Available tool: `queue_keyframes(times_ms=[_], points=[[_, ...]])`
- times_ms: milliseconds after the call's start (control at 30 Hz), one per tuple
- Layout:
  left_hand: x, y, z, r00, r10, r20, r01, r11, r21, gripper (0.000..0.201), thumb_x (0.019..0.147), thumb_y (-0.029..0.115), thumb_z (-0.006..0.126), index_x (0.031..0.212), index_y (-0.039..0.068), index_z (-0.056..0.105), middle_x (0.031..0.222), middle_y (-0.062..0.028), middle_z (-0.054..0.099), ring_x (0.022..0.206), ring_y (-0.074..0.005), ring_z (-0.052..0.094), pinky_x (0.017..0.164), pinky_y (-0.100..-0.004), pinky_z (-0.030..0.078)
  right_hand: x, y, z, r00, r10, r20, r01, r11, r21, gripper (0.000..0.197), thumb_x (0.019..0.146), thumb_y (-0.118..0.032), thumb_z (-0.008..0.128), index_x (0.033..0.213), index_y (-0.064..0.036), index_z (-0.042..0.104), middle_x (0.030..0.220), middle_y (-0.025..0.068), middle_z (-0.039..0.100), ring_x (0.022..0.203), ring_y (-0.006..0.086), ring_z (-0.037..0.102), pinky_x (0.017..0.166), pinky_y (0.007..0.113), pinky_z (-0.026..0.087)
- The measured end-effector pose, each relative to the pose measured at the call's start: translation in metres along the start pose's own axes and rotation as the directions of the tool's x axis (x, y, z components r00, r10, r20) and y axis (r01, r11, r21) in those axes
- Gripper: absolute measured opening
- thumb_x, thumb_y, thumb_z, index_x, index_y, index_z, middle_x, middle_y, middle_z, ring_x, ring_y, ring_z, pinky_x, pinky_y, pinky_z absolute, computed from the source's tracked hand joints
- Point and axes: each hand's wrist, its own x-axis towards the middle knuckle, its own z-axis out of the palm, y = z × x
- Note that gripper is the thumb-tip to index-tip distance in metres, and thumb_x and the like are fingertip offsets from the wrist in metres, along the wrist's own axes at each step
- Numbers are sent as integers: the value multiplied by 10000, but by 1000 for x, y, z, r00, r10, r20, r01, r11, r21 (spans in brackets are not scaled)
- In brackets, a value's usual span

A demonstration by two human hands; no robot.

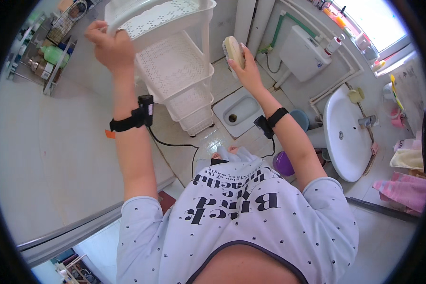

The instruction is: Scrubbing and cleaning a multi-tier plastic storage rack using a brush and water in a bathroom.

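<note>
A tall white plastic rolling cart (170,66) with perforated shelf baskets stacked in tiers stands ahead of me, left of centre. At its top left corner, my left hand (112,49) is closed around the curved handle of the uppermost tier. My right hand (247,73), off to the right of the cart, holds an oval scrub brush (234,51) with a cream back and pale bristles. The brush is raised in the air, apart from the cart. Its bristle side faces left, toward the cart.
Below my right hand lies a white squat toilet (237,115) in the tiled floor. On the right are a wall cistern (304,53), a washbasin (348,135), a blue bucket (299,119) and a purple basin (283,164). Bottles fill a wall rack (49,59) at far left.
</note>
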Motion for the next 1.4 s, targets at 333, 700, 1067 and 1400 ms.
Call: queue_keyframes(times_ms=[333,700,1067,1400], points=[[17,-68,-55,992,-122,36,116,985,130,495,758,3,529,1192,46,295,1142,-231,531,1037,-401,565,933,-478,410,-1,-19,49,990,-19,140,6,996,92,783,876,-428,642,1458,-32,299,1392,233,430,1257,340,480,1029,395,395],[4,-56,-57,993,88,-84,-72,982,177,532,756,10,545,1233,52,313,1277,-217,438,1224,-361,399,1032,-498,267,-12,-55,87,953,-48,300,9,991,131,746,890,-377,654,1485,-116,287,1283,196,500,1147,278,534,985,372,420],[-87,67,18,812,581,-57,-568,763,-307,400,753,-34,599,1095,97,437,1077,-126,560,980,-306,515,880,-446,359,-11,-20,52,979,-94,179,61,982,180,688,905,-390,616,1440,-51,347,1405,191,440,1252,325,478,1050,368,375],[-241,202,159,725,490,485,-18,717,-697,360,772,-53,558,1099,61,459,1020,-140,574,946,-310,541,857,-401,424,-54,126,-165,906,250,-341,-247,968,52,681,900,-459,596,1426,-79,391,1381,184,467,1278,311,458,1061,378,359]])
